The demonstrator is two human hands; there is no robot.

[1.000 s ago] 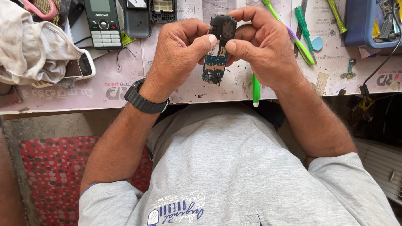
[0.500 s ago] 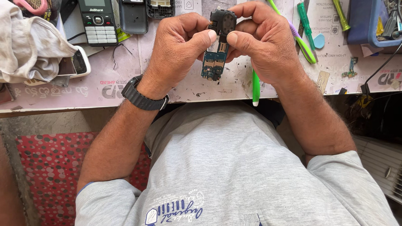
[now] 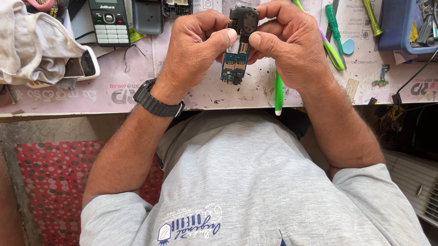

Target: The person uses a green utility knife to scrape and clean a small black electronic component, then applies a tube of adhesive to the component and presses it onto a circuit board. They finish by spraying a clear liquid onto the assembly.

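The phone circuit board (image 3: 235, 59) is held up over the bench (image 3: 213, 91), long axis running away from the body, black speaker end (image 3: 245, 19) on the far side. It's pinched at that far end between both hands, left hand (image 3: 197, 43) and right hand (image 3: 286, 43) equally close, each grip closed on it. Compared to a second ago, barely anything is changed, just a slight shift of the thumbs
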